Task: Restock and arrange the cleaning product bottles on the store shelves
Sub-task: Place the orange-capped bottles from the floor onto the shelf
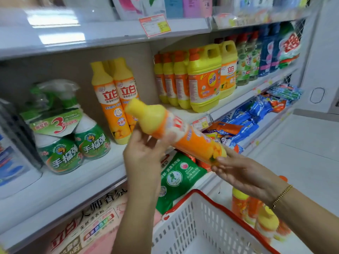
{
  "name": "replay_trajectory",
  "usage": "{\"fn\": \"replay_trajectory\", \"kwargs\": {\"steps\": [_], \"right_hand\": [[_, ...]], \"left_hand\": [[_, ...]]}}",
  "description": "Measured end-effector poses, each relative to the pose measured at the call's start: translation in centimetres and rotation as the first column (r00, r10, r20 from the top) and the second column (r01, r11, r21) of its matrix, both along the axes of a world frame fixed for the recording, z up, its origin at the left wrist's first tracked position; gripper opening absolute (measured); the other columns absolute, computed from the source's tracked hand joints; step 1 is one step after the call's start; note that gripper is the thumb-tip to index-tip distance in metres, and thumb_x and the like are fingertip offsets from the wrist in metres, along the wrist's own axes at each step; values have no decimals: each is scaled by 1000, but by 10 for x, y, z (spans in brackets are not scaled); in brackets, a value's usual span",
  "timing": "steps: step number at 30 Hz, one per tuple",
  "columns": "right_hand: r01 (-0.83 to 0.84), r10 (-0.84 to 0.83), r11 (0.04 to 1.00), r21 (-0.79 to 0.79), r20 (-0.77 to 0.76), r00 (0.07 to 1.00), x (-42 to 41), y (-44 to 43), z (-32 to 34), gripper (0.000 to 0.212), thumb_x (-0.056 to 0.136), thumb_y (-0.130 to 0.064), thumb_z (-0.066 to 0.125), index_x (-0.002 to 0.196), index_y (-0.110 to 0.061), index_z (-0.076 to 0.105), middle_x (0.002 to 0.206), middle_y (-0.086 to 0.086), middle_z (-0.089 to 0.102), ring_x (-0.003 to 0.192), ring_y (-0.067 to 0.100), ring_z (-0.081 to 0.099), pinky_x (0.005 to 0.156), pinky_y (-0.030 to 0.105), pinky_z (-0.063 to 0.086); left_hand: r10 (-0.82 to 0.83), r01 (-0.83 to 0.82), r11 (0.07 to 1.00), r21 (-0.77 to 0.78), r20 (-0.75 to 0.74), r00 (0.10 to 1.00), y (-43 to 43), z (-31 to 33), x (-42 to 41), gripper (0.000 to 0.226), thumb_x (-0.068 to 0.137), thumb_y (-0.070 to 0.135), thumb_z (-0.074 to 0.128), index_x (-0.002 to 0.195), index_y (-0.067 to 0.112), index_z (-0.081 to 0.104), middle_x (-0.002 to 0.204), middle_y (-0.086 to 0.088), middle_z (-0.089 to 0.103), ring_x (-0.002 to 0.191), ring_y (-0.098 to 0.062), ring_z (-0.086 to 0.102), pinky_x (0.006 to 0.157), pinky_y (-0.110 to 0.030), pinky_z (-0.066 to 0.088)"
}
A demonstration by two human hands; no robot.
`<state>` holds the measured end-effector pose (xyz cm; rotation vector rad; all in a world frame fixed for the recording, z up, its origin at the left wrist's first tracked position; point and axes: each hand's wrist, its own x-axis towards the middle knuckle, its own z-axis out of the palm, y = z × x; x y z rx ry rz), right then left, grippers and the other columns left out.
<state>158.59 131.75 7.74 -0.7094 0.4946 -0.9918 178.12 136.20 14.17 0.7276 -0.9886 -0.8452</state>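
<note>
A yellow-capped orange dish soap bottle (176,132) lies tilted in the air in front of the middle shelf (77,182), cap pointing up left. My left hand (145,153) grips its upper body from below. My right hand (238,171) supports its base, fingers fairly straight against the bottom. Two matching bottles (113,99) stand upright on the shelf just behind. More of the same bottles (256,211) stand inside the white basket (198,226) at the lower right.
Green spray cleaner bottles (73,142) stand left on the same shelf. Yellow jugs and slim bottles (198,79) fill the right section. Bags of detergent (176,178) and blue packets (247,121) lie on the lower shelf. Bare shelf surface shows between the sprays and the orange bottles.
</note>
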Motion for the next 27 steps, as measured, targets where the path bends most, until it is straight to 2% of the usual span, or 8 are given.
{"fn": "replay_trajectory", "kwargs": {"steps": [4, 8, 12, 16, 19, 22, 25, 27], "right_hand": [[87, -225, 906, -414, -300, 927, 11, 20, 27, 62, 60, -14, 84, 116, -20, 61, 83, 5, 67, 67, 19, 62, 62, 24, 52], [168, -565, 654, -738, -329, 757, 25, 42, 43, 63, 53, -34, 91, 107, -31, 59, 79, 17, 58, 64, 28, 54, 61, 41, 49], [68, -741, 372, -926, -252, 622, 31, 55, 55, 57, 60, -39, 87, 107, -30, 56, 69, -2, 55, 55, 12, 48, 52, 29, 43], [-53, -774, 261, -964, -242, 585, 29, 53, 53, 60, 63, -42, 85, 111, -25, 54, 83, -25, 49, 71, -7, 50, 62, 7, 35], [-118, -748, 248, -962, -268, 607, 19, 47, 41, 59, 65, -39, 83, 112, -29, 51, 89, -28, 48, 75, -8, 50, 63, 6, 36], [-253, -652, 330, -909, -414, 636, -5, 39, 32, 63, 66, -34, 85, 117, -27, 49, 95, -25, 52, 83, 1, 56, 67, 17, 47], [-400, -467, 481, -780, -614, 636, -40, 27, 40, 56, 70, -39, 80, 118, -25, 54, 96, -20, 58, 89, 7, 60, 78, 28, 52], [-344, -384, 594, -727, -632, 673, -61, 18, 52, 52, 73, -44, 66, 120, -23, 58, 102, -13, 62, 93, 5, 62, 83, 30, 53]], "left_hand": [[18, -5, 998, 55, -244, 969, -3, 7, 22, 50, 71, 19, 67, 120, 12, 58, 109, -2, 73, 101, -14, 69, 82, -29, 57], [-17, 68, 991, 112, -401, 916, -16, 9, 40, 38, 75, 22, 63, 110, 8, 59, 95, -7, 75, 94, -17, 71, 83, -36, 58], [-112, 213, 966, 148, -500, 859, -24, -1, 44, 78, 54, 24, 81, 125, 6, 54, 108, -15, 72, 101, -23, 69, 83, -37, 58], [-154, 302, 920, 248, -482, 863, -24, -11, 45, 122, 33, 28, 99, 139, 4, 45, 133, -18, 58, 125, -28, 55, 112, -47, 34], [-168, 337, 881, 332, -446, 879, -17, -10, 34, 126, 24, 31, 100, 136, 6, 48, 129, -16, 62, 118, -28, 60, 99, -48, 46], [-134, 284, 885, 369, -382, 914, -13, -8, 17, 116, 18, 29, 100, 123, 4, 56, 113, -16, 70, 101, -26, 69, 76, -45, 58], [-46, 130, 922, 364, -232, 972, -5, -6, -11, 54, 60, 23, 85, 104, 4, 60, 95, -12, 75, 82, -19, 73, 62, -35, 60], [-33, 45, 937, 347, -40, 999, 0, -6, -37, 23, 74, 14, 69, 95, 6, 62, 80, -3, 75, 72, -12, 72, 59, -26, 58]]}}
